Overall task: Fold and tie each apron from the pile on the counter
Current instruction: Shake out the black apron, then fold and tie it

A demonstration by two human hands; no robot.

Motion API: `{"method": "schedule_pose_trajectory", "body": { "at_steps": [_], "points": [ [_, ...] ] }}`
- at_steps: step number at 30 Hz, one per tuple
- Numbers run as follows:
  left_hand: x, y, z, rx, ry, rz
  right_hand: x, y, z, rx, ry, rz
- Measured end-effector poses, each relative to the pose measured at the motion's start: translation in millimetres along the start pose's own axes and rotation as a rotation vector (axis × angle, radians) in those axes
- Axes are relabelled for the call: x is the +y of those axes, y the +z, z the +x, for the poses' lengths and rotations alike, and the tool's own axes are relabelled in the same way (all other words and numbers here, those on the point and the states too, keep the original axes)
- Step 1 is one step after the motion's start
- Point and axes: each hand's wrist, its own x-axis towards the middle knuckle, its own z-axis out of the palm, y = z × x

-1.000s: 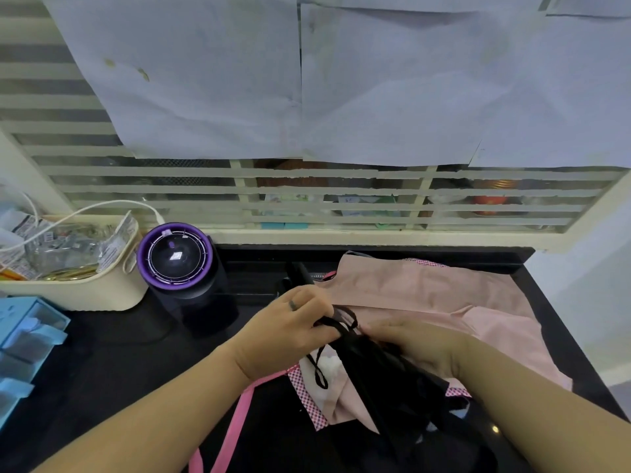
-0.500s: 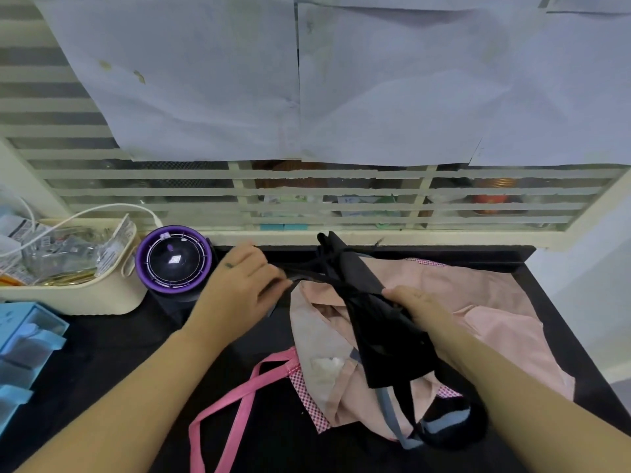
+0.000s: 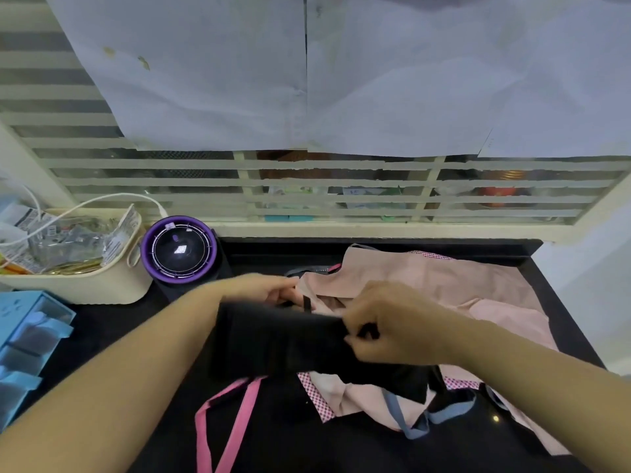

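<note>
The right hand (image 3: 386,326) is closed tight on the right end of a black apron (image 3: 280,339), fingers curled round the bunched cloth. The left hand (image 3: 269,291) sits at the far edge of the same apron with its fingers curled in. It seems to pinch the cloth or its thin black strap, though blur hides the exact grip. The apron is stretched between the two hands as a rough, gathered band, held just above the desk (image 3: 102,332), its lower right corner hanging down.

Under it lies a pink apron (image 3: 444,285), spread out and crumpled, with pink straps (image 3: 239,414) and a grey-blue strap (image 3: 444,414) trailing loose toward the near edge.

I judge the task to be at an early stage: the black apron looks part folded with no knot visible, the pink one is untouched, and no finished bundle is in view.

To the left stand a purple round gadget (image 3: 179,249), a cream basket (image 3: 85,288) and a blue box (image 3: 27,329).
</note>
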Motion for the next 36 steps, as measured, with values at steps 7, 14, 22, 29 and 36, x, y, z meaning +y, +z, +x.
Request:
{"method": "schedule_pose_trajectory", "body": {
  "at_steps": [7,14,22,29,36],
  "points": [
    [30,23,-18,-0.042,0.562,1.069,15,39,10,-0.188,-0.260,-0.425],
    [-6,56,-28,0.031,0.703,1.020,32,119,-20,-0.271,-0.165,-0.625],
    [-23,65,-33,-0.357,0.497,0.268,20,124,-44,-0.383,0.074,-0.227],
    [-76,95,-9,-0.409,0.127,-0.495,22,104,-44,-0.320,0.439,0.315],
    [-81,96,-10,-0.492,0.210,-0.256,16,92,-36,-0.250,0.651,0.587]
  ]
}}
